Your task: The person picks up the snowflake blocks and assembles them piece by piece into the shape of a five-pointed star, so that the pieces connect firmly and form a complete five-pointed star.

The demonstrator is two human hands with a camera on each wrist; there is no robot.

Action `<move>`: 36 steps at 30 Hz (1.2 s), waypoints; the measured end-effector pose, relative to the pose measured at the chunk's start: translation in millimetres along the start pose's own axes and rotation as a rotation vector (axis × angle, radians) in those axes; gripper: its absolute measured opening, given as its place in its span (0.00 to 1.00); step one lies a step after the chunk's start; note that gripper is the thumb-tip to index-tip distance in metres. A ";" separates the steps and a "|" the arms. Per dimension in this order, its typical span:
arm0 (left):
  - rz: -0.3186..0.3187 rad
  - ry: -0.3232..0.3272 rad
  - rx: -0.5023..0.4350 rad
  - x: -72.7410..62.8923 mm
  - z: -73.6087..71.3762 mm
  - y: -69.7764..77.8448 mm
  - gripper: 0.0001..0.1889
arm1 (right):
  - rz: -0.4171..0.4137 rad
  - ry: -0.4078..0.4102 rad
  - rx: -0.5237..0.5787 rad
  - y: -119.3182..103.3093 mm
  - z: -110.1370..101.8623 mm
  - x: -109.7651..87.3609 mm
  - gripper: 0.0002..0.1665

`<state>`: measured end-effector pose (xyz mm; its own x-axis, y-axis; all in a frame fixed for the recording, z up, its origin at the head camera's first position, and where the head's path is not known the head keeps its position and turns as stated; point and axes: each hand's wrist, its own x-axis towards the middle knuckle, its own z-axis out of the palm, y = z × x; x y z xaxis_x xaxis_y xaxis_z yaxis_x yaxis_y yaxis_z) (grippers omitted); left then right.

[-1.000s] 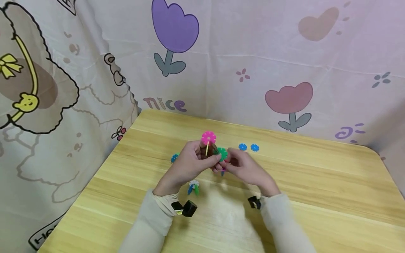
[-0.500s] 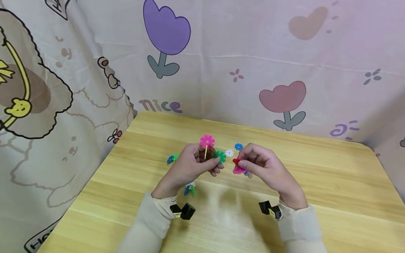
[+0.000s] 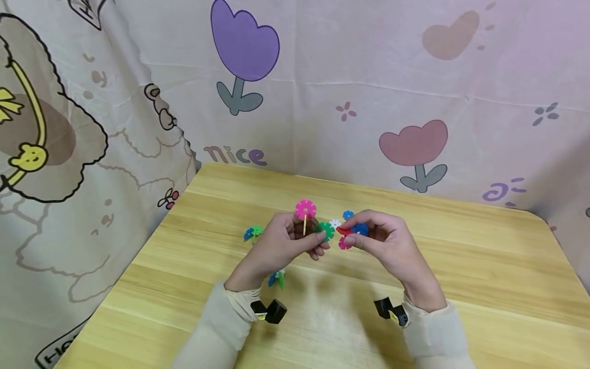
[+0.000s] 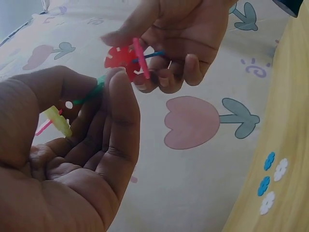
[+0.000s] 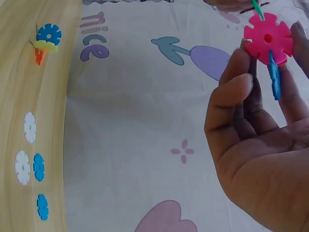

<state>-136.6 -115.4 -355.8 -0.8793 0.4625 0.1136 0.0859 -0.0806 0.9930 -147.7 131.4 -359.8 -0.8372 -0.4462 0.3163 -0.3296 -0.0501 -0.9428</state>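
In the head view my left hand (image 3: 286,238) pinches a green notched disc (image 3: 327,231) between thumb and fingers. Joined to it are a yellow disc (image 3: 304,225), seen edge-on, and a pink disc (image 3: 305,209) standing above the hand. Just to the right, my right hand (image 3: 384,238) pinches a red notched disc (image 3: 342,230), with another pink disc (image 3: 343,243) and a blue disc (image 3: 360,229) joined to it. The left wrist view has the red disc (image 4: 116,58) close by the green disc's edge (image 4: 91,93), near the left fingertips. Both groups are held above the table.
On the wooden table (image 3: 461,287), a blue-and-green disc cluster (image 3: 251,233) lies beyond the left forearm. A white, blue and green cluster (image 3: 277,278) sits nearer. Loose white discs (image 5: 30,127) and blue discs (image 5: 38,166) lie towards the back. A patterned cloth (image 3: 322,102) hangs behind.
My right hand drew away to the right from the left hand with its joined discs, then turned them, bringing the blue disc's face into view. The left hand kept its hold and barely moved.
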 end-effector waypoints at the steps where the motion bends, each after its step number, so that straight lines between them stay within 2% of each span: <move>1: 0.000 0.002 0.000 0.3 0.8 -0.2 0.07 | 0.002 0.007 -0.001 -0.5 0.4 0.2 0.10; 5: -0.005 0.015 -0.010 1.4 3.1 -1.2 0.08 | 0.000 0.017 -0.008 -2.0 0.2 1.2 0.09; 13: 0.019 0.063 -0.005 2.8 3.5 -6.1 0.07 | 0.005 -0.077 -0.024 -2.9 -5.4 2.1 0.13; 18: 0.035 0.066 -0.013 2.8 4.3 -7.3 0.07 | -0.001 -0.094 -0.050 -4.5 -3.7 3.7 0.13; 29: 0.073 0.011 -0.049 5.3 8.2 -9.8 0.05 | -0.004 0.006 -0.034 -10.6 -1.4 1.1 0.17; 36: 0.111 0.051 -0.030 7.4 14.7 -10.0 0.05 | 0.007 0.082 -0.012 -12.9 3.7 -0.4 0.18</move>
<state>-137.1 -98.2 -364.4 -0.8878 0.4043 0.2199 0.1702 -0.1555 0.9731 -141.5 128.9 -348.1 -0.8721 -0.3719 0.3179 -0.3286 -0.0363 -0.9438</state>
